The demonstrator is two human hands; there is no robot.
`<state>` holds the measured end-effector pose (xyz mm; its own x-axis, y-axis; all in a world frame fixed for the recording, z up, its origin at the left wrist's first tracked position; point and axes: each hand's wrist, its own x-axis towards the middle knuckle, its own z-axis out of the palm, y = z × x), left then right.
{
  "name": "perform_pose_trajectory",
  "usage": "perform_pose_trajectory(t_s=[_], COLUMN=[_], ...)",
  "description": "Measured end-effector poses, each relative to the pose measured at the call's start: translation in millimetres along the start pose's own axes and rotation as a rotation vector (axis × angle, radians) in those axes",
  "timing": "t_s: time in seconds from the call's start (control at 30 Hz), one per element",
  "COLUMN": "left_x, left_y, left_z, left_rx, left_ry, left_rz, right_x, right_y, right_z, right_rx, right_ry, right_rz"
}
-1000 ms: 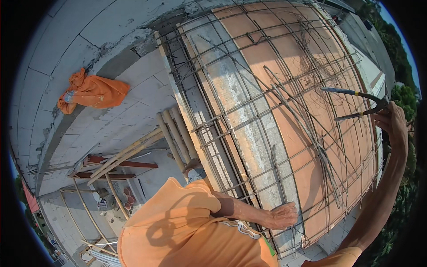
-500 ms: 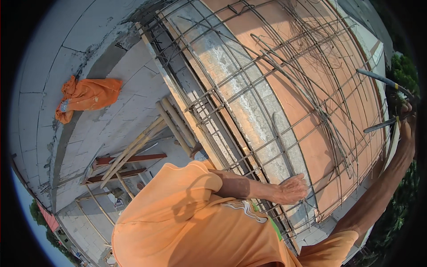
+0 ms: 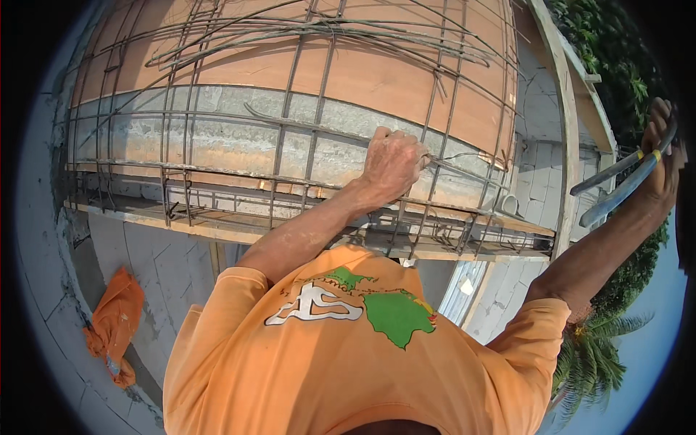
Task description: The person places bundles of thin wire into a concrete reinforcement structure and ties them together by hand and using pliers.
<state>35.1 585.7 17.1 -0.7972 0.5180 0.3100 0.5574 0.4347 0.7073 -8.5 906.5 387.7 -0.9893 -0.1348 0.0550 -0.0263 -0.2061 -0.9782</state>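
My left hand is closed around a thin steel rebar rod with a hooked left end. This rod lies over the crossing bars of a rebar grid, above a grey concrete strip. A short piece of wire sticks out to the right of that hand. At the far right, away from the grid, my right hand is raised and grips a pair of pliers. Their two blue-grey handles with yellow bands point down and left. The jaws cannot be made out.
Brown plywood panels lie under the grid, with several loose rods on top. A timber board edges the formwork on the near side. Upright planks stand at right. An orange cloth hangs at the lower left wall; trees are beyond.
The view has swung round, so the grid now runs across the picture. My left hand has closed on the rod. The pliers' handles, spread before, are now nearer together.
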Motion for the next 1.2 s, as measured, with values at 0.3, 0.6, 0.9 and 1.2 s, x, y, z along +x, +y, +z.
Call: perform_pose_trajectory(t_s=[0.3, 0.6, 0.9, 1.2], left_x=[12.7, 19.8, 20.3, 17.4], left_y=[5.1, 4.2, 7.2, 2.1], left_z=[-11.9, -13.0, -13.7, -13.8], left_rx=[0.068, -0.088, -0.006, 0.002], left_ry=[-0.205, -0.268, -0.265, -0.236], left_rz=[-0.042, -0.079, -0.034, 0.008], right_x=[-201.6, -292.5, -279.3, -323.1], right_y=[122.5, 256.5, 304.9, 322.5], right_z=[68.0, 62.7, 117.8, 162.1], right_rx=[-0.254, 0.296, 0.525, 0.752], right_ry=[1.049, 1.205, 1.267, 1.017], right_rz=[0.057, 0.258, 0.374, 0.135])
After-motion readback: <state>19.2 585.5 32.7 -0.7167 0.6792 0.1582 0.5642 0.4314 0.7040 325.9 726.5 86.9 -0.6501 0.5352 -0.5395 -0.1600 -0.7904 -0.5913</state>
